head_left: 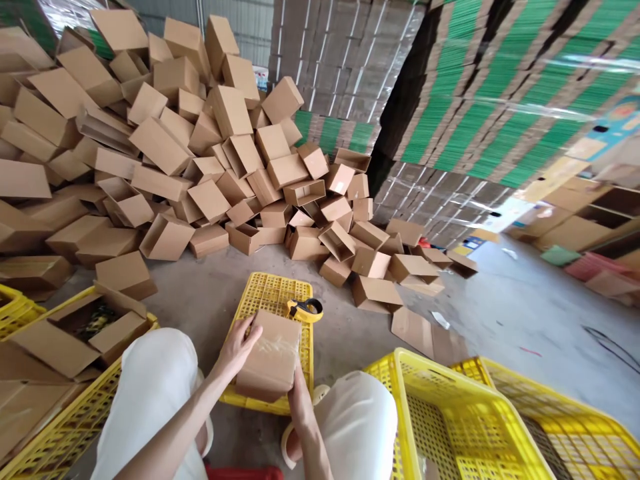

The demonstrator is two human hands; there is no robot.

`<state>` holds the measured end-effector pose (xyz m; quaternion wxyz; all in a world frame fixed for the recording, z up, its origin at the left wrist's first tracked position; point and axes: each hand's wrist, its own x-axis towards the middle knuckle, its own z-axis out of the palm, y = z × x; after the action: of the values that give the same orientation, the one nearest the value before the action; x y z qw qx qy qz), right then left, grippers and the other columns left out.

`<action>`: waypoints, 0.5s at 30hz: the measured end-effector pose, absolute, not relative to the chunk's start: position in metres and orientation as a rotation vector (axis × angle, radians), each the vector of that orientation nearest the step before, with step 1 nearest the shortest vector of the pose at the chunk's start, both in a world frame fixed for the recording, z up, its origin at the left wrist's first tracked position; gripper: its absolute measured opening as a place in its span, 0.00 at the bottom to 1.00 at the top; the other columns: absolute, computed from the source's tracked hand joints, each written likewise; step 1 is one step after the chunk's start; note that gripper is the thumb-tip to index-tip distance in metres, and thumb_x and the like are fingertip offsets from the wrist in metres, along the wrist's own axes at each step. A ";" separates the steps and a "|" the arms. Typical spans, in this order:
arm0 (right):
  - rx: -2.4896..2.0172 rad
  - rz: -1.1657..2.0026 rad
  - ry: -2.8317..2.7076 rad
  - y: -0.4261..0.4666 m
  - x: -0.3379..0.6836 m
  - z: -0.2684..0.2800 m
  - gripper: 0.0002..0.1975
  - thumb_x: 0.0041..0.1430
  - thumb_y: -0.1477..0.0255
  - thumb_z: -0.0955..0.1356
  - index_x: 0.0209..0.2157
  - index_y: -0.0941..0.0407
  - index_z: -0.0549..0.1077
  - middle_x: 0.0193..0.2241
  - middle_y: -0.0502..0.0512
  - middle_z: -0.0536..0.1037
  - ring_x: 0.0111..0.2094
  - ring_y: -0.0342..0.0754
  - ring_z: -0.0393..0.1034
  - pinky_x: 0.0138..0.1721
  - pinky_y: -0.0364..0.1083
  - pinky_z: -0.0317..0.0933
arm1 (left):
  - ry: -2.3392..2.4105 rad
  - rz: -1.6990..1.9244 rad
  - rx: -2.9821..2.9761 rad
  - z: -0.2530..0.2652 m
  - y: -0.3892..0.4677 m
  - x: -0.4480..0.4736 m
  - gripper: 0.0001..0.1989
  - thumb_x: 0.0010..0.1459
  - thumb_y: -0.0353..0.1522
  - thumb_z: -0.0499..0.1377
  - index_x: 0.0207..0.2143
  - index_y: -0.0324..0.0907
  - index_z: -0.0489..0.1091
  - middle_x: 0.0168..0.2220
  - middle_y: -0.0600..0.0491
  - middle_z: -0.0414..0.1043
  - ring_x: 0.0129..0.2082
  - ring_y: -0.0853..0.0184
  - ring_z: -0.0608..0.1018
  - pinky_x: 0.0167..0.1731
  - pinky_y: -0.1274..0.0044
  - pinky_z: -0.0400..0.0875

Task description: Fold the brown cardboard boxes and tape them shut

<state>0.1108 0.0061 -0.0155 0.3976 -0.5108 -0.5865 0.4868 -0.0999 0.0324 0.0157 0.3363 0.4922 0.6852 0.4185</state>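
A small cardboard box (273, 357) is held between my two hands above an upturned yellow crate (260, 290). Clear tape crosses its upper face. My left hand (241, 348) grips its left side, thumb on the top edge. My right hand (299, 392) is closed around the lower right corner, its fingers mostly hidden by the box. Just beyond the box, a yellow tape dispenser (304, 309) lies on the crate's far right part.
A big heap of cardboard boxes (165, 147) fills the far left and middle. Yellow baskets (440, 400) stand at my right. On my left, an open carton (75, 333) with dark and yellow contents sits in a yellow basket (75, 427). Stacked flat cardboard (490, 100) rises behind.
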 end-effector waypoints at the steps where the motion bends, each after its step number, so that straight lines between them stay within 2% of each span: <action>1: -1.277 1.266 -1.476 0.004 0.112 -0.009 0.42 0.73 0.43 0.49 0.75 0.54 0.55 0.67 0.60 0.71 0.70 0.53 0.61 0.68 0.57 0.58 | 1.766 1.076 1.288 0.015 0.033 -0.102 0.30 0.66 0.45 0.55 0.66 0.43 0.69 0.61 0.44 0.75 0.64 0.56 0.74 0.66 0.68 0.66; 3: -1.284 1.271 -1.467 0.003 0.112 0.002 0.39 0.73 0.45 0.56 0.76 0.51 0.51 0.71 0.57 0.64 0.74 0.51 0.53 0.70 0.55 0.55 | 1.724 1.064 1.286 0.013 0.035 -0.106 0.30 0.66 0.42 0.56 0.68 0.45 0.66 0.67 0.47 0.70 0.70 0.57 0.68 0.69 0.68 0.62; 5: -1.317 1.281 -1.425 0.009 0.109 0.010 0.42 0.70 0.46 0.62 0.76 0.50 0.50 0.73 0.55 0.61 0.75 0.52 0.51 0.70 0.53 0.56 | 1.684 1.060 1.283 0.013 0.038 -0.107 0.32 0.65 0.41 0.56 0.70 0.45 0.62 0.71 0.49 0.65 0.72 0.58 0.65 0.71 0.67 0.59; 8: -1.390 1.288 -1.346 0.032 0.100 0.020 0.45 0.65 0.48 0.67 0.75 0.52 0.53 0.72 0.55 0.63 0.72 0.55 0.57 0.67 0.52 0.60 | 1.614 1.041 1.318 0.017 0.043 -0.106 0.36 0.64 0.39 0.57 0.73 0.45 0.56 0.74 0.49 0.58 0.74 0.59 0.61 0.72 0.67 0.56; 10: -1.457 1.233 -1.347 0.052 0.093 0.027 0.42 0.65 0.49 0.66 0.73 0.54 0.58 0.70 0.57 0.66 0.70 0.57 0.62 0.66 0.52 0.62 | 1.605 1.013 1.345 0.022 0.046 -0.103 0.39 0.62 0.37 0.59 0.73 0.43 0.54 0.75 0.46 0.56 0.74 0.58 0.61 0.72 0.67 0.55; 13: -1.495 1.094 -1.402 0.076 0.086 0.034 0.32 0.69 0.49 0.60 0.64 0.54 0.71 0.61 0.59 0.77 0.62 0.56 0.72 0.64 0.53 0.63 | 1.681 0.964 1.352 0.031 0.049 -0.096 0.43 0.57 0.35 0.64 0.73 0.42 0.53 0.73 0.41 0.59 0.72 0.54 0.65 0.70 0.63 0.59; 15: -1.487 1.022 -1.440 0.083 0.086 0.034 0.30 0.71 0.49 0.57 0.56 0.53 0.76 0.54 0.59 0.82 0.57 0.56 0.75 0.61 0.52 0.64 | 1.721 0.953 1.370 0.036 0.051 -0.090 0.43 0.55 0.35 0.66 0.71 0.44 0.55 0.71 0.41 0.63 0.69 0.52 0.69 0.68 0.62 0.62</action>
<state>0.0865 0.0829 0.0339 0.4045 -0.5889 -0.5706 0.4050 -0.0896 0.0509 0.0356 0.3636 0.5323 0.6688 0.3703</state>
